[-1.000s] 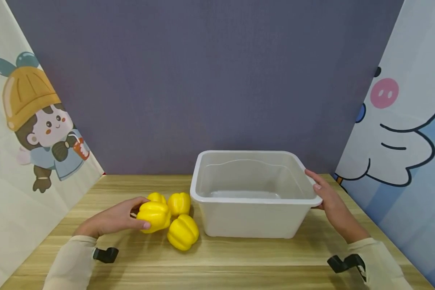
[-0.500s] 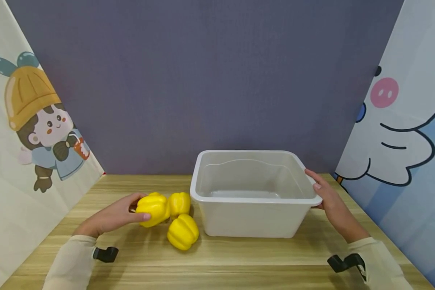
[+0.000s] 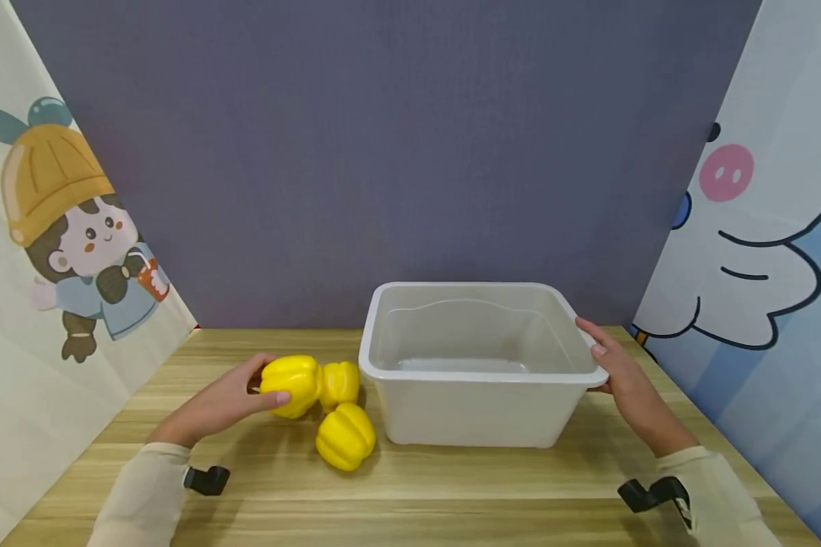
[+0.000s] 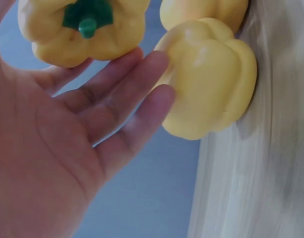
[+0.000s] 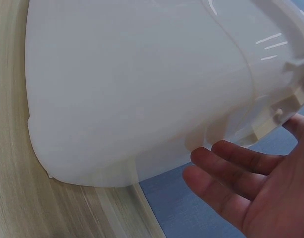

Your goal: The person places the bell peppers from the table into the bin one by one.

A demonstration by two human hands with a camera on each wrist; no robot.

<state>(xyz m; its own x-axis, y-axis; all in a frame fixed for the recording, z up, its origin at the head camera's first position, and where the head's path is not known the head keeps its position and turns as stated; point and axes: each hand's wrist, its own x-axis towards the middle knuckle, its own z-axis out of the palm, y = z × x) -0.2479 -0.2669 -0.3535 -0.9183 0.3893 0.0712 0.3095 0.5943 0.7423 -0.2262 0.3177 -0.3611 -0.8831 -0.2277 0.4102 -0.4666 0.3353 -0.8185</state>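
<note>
My left hand (image 3: 213, 403) grips a yellow bell pepper (image 3: 294, 385) between thumb and fingers. The left wrist view shows this pepper's green stem (image 4: 87, 26) facing the camera. Just beyond the fingertips sits another yellow bell pepper (image 4: 211, 84). Two more bell peppers show to the right in the head view: one pepper (image 3: 340, 384) beside the held one, another pepper (image 3: 345, 437) closer to me. On the other side, my right hand (image 3: 619, 376) holds the right rim of a white plastic bin (image 3: 472, 410), fingers beneath the lip. Nothing lies inside the bin.
Bin and peppers stand on a wood-grain table (image 3: 410, 505). A dark grey panel (image 3: 410, 152) rises behind it. Cartoon-printed sheets flank both sides, with a child figure (image 3: 99, 243) at left and a pink-snouted one (image 3: 725, 175) at right.
The left hand has moved the held pepper slightly upward and away from me in the head view. A pepper behind it, visible earlier, is now hidden. The right hand and bin stay put.
</note>
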